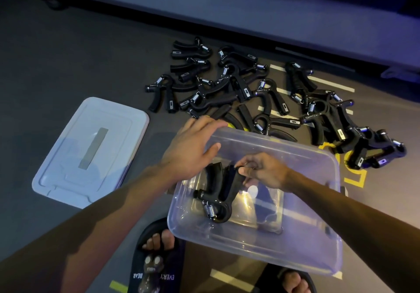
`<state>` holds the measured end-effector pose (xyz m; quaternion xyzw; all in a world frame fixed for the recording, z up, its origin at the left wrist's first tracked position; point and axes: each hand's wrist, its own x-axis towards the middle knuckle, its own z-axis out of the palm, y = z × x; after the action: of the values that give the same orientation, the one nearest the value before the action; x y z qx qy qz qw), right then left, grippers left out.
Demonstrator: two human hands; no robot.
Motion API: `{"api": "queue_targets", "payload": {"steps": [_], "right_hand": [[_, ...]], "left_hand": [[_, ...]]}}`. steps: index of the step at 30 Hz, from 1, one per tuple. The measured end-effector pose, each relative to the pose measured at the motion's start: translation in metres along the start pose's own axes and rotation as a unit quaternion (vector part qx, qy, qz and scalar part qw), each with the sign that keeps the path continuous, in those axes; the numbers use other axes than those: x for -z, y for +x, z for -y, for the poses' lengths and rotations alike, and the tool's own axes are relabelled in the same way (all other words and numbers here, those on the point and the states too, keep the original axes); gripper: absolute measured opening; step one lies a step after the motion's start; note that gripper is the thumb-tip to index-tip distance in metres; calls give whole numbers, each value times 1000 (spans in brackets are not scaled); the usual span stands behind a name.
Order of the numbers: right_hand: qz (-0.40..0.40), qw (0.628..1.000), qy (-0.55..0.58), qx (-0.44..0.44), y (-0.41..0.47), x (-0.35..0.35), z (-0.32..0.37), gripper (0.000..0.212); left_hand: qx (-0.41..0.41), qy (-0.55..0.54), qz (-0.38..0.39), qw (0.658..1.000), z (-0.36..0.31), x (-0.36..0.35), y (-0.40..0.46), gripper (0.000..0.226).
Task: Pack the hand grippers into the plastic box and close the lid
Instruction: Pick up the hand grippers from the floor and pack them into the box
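The right hand point(261, 171) pinches a hand gripper point(218, 192) inside the clear box point(254, 242); the left hand point(193, 147), fingers straight, hides the box's far corner.

Dim scene, bluish-purple cast, esp. far right. Glare spots on box point(254, 201) floor and lid point(91, 151). Arms cast soft shadows near left. Wide-angle bend at edges; far corners nearly black. Slight softness overall.
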<state>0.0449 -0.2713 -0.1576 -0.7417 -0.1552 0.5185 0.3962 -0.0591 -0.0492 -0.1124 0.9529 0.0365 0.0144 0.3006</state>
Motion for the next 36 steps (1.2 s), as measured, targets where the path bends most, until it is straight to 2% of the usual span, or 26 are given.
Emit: {"api": "queue_targets", "payload": {"steps": [6,9,15,20,24,31,36], "right_hand": [[-54,998,-30,-2,9,-14,-5,24],[-88,991,-96,0,11,-22,-9,26],[-159,974,-157,43,6,-39,-13,35],[-153,955,-240,82,6,-43,-4,34],[-137,950,-267,87,9,-47,2,41],[-122,952,-274,56,11,-47,4,51],[-150,964,-221,1,9,-50,5,68]], "left_hand": [[-3,0,0,1000,0,0,-1,49],[-1,-1,-1,1000,-1,1,-1,49],[4,1,1,1000,-1,0,-1,50],[11,2,4,1000,0,0,-1,50],[10,-1,4,1000,-1,0,-1,50],[10,-4,0,1000,-1,0,-1,49],[12,-9,2,1000,-1,0,-1,49]]}}
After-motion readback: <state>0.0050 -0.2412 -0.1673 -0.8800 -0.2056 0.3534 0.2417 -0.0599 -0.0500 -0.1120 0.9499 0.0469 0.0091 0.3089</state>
